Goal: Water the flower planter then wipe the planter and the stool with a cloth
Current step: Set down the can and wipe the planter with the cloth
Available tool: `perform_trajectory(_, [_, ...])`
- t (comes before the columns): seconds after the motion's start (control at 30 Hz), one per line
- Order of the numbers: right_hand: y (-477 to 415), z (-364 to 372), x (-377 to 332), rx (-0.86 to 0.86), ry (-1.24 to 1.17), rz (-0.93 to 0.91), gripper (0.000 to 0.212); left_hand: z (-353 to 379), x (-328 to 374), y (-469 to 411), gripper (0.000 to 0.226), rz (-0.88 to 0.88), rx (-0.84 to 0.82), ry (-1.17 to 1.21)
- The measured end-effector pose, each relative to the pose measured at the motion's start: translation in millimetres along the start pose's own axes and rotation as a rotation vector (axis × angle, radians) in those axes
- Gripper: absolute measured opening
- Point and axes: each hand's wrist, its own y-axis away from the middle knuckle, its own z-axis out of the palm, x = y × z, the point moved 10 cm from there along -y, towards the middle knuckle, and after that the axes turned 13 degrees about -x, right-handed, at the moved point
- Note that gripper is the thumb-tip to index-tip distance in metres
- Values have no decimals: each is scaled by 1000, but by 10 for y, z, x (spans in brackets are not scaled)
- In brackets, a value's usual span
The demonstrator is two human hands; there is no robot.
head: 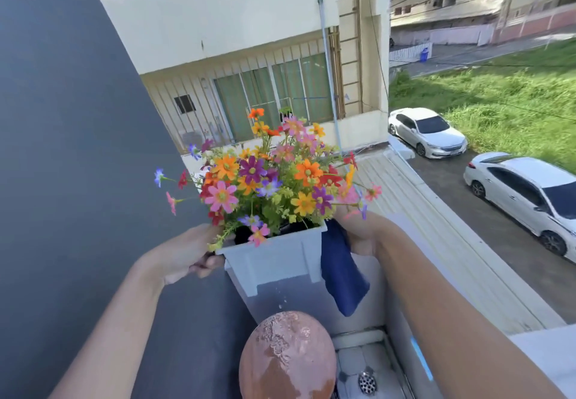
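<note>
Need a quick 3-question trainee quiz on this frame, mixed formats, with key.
1. True or false: the white planter rests on the stool.
2. The blue cloth hangs from which hand? A) left hand B) right hand C) neither
3. Fill in: the stool top looks ____, with drops falling from under the planter.

Key:
1. False. Both hands hold it lifted above the stool.
2. B. It is pressed against the planter's right side.
3. Wet.
</note>
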Motion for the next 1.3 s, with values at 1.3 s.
perform_trajectory(1.3, [112,523,-138,231,164,-507,34,132,-276,-6,26,27,575,686])
